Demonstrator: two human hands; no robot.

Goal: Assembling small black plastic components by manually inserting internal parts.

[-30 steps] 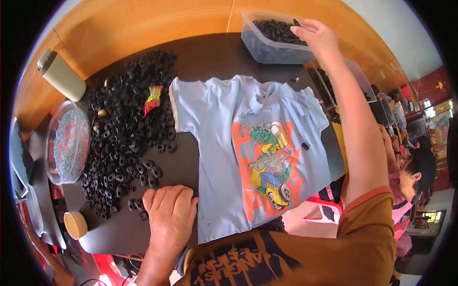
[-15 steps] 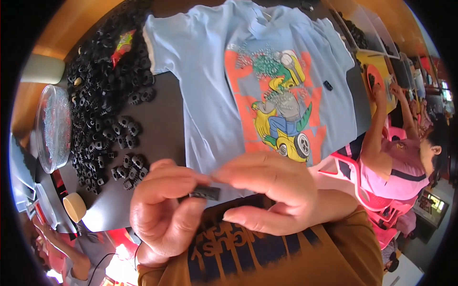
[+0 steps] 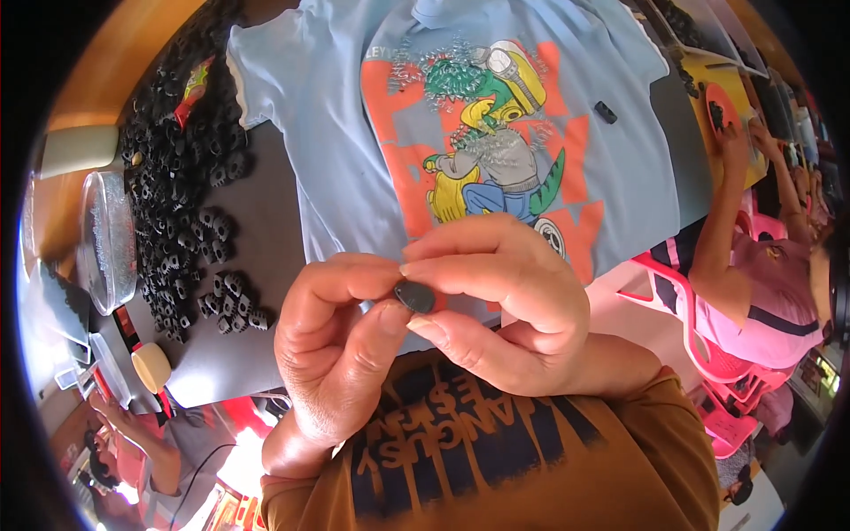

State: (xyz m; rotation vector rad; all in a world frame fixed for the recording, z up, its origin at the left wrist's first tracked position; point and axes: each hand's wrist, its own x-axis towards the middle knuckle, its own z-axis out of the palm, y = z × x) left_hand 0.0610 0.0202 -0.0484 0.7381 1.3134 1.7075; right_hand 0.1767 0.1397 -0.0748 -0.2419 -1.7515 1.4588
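In front of my chest, a small black plastic piece (image 3: 415, 296) with a rounded end sits between my fingertips. My left hand (image 3: 341, 341) pinches it from one side with thumb and fingers. From the other side, my right hand (image 3: 509, 301) closes on it, thumb below and fingers above. My fingers partly hide the piece. Beyond my hands a light blue T-shirt (image 3: 328, 115) with a cartoon print lies spread on the table. Small shiny coils like springs (image 3: 509, 146) are scattered over the print. Another black piece (image 3: 606, 112) lies on the shirt's right side.
A big heap of black plastic parts (image 3: 181, 177) covers the dark table (image 3: 270, 208) at left, with a red-green wrapper (image 3: 195, 88) on it. Beside it stand a clear round container (image 3: 108, 239) and a beige lid (image 3: 151, 367). At right, a person in pink (image 3: 753, 292) works by an orange dish (image 3: 719, 111).
My right hand has come in against the black piece, so both hands now pinch it. The piece has turned, showing its rounded end. The view has shifted, with the shirt appearing further left.
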